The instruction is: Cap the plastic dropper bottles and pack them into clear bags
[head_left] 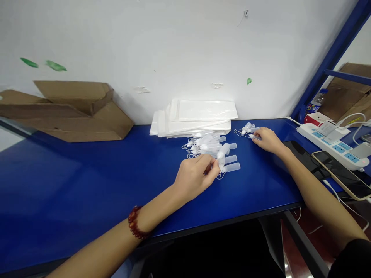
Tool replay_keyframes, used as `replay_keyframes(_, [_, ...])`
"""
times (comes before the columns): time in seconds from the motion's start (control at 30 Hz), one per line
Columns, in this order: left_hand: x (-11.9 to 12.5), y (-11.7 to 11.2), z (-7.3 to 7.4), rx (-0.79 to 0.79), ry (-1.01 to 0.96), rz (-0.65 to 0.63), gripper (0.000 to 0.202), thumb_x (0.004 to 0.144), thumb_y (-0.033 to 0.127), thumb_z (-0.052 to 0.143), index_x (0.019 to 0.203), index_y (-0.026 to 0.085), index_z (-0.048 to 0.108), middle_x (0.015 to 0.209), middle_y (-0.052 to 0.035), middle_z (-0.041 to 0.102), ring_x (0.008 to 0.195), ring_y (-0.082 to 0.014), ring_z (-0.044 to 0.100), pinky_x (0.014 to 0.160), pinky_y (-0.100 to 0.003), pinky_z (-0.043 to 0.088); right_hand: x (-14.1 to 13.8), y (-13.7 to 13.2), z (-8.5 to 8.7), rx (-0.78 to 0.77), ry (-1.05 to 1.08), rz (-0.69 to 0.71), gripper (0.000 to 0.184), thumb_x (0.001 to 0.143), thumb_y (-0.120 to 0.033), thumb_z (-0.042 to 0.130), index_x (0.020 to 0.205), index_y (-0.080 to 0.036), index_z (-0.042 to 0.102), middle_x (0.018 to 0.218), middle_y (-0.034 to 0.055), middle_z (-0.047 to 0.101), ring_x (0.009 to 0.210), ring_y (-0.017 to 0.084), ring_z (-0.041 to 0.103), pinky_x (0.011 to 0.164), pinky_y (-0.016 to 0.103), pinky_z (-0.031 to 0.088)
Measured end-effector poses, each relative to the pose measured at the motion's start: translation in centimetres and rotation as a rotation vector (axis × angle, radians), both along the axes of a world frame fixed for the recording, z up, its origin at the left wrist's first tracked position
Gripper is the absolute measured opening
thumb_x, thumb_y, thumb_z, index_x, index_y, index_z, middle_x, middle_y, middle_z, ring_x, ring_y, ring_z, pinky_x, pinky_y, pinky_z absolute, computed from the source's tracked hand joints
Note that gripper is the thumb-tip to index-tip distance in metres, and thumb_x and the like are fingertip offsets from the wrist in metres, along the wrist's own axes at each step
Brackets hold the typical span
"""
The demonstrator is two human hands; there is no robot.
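Note:
My left hand (198, 174), with a dark red bead bracelet (136, 223) at the wrist, pinches a small translucent plastic bottle (223, 151) with a white cap and a thin cord. Just beyond it lies a heap of similar bottles (207, 144), their cords curling out to the left. Farther right, my right hand (265, 139) has its fingers closed on another small bottle (255, 137) lying on the blue table (116, 181). Beside those fingertips is a smaller group of bottles (247, 127). My fingers partly hide both held bottles.
A stack of white plastic bags (203, 112) lies against the wall. An opened cardboard box (87, 119) stands at the left. On the right are a white power strip (333, 144) with chargers, two phones, one of them a beige-edged phone (343, 175), and a blue metal post (321, 73).

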State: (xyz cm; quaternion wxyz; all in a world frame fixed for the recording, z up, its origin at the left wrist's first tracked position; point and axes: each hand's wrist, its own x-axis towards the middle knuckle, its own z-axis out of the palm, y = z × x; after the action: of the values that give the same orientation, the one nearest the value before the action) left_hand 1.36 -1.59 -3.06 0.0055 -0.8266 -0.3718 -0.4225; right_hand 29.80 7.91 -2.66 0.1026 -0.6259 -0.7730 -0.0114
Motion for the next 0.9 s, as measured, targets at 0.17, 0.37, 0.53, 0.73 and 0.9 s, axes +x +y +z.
replay_keyframes(0.17, [-0.1, 0.2, -0.1, -0.064, 0.148, 0.093, 0.027, 0.086, 0.022, 0.048, 0.059, 0.017, 0.055, 0.050, 0.0004, 0.058, 0.043, -0.0107, 0.049, 0.045, -0.022, 0.029, -0.6, -0.9, 1.1, 0.059, 0.194, 0.015, 0.017, 0.077, -0.021, 0.058, 0.084, -0.014, 0.072, 0.089, 0.0104, 0.072, 0.083, 0.023, 0.064, 0.075, 0.031, 0.046])
replay_keyframes(0.37, [-0.1, 0.3, 0.4, -0.251, 0.241, 0.103, 0.032, 0.085, 0.025, 0.047, 0.055, 0.018, 0.052, 0.048, -0.0013, 0.058, 0.041, -0.0133, 0.047, 0.045, -0.025, 0.023, -1.6, -2.5, 2.7, 0.073, 0.541, 0.114, 0.019, 0.078, -0.030, 0.060, 0.080, -0.016, 0.073, 0.083, 0.0067, 0.073, 0.075, 0.019, 0.062, 0.073, 0.032, 0.047])
replay_keyframes(0.53, [-0.3, 0.3, 1.0, -0.257, 0.177, 0.107, 0.039, 0.086, 0.026, 0.044, 0.048, 0.019, 0.042, 0.043, 0.0005, 0.049, 0.039, -0.0115, 0.040, 0.046, -0.026, 0.023, -2.6, -3.8, 3.5, 0.001, 0.729, 0.235, 0.023, 0.080, -0.037, 0.062, 0.081, -0.017, 0.072, 0.088, 0.0066, 0.074, 0.077, 0.017, 0.062, 0.073, 0.032, 0.047])
replay_keyframes(0.73, [-0.3, 0.2, 1.0, -0.243, 0.043, 0.084, 0.028, 0.089, 0.027, 0.046, 0.063, 0.018, 0.053, 0.050, 0.0011, 0.055, 0.043, -0.0114, 0.048, 0.048, -0.024, 0.033, -3.7, -4.9, 3.9, -0.103, 0.865, 0.333, 0.023, 0.080, -0.039, 0.066, 0.080, -0.018, 0.072, 0.083, 0.0039, 0.070, 0.072, 0.014, 0.059, 0.067, 0.029, 0.045])
replay_keyframes(0.9, [-0.1, 0.1, 0.9, -0.237, -0.038, 0.043, 0.022, 0.090, 0.029, 0.052, 0.106, 0.015, 0.060, 0.063, 0.0036, 0.064, 0.044, -0.0100, 0.053, 0.049, -0.022, 0.041, -4.5, -5.6, 3.8, -0.264, 0.947, 0.386, 0.023, 0.080, -0.038, 0.067, 0.087, -0.018, 0.074, 0.081, 0.0020, 0.069, 0.072, 0.013, 0.058, 0.068, 0.029, 0.045])
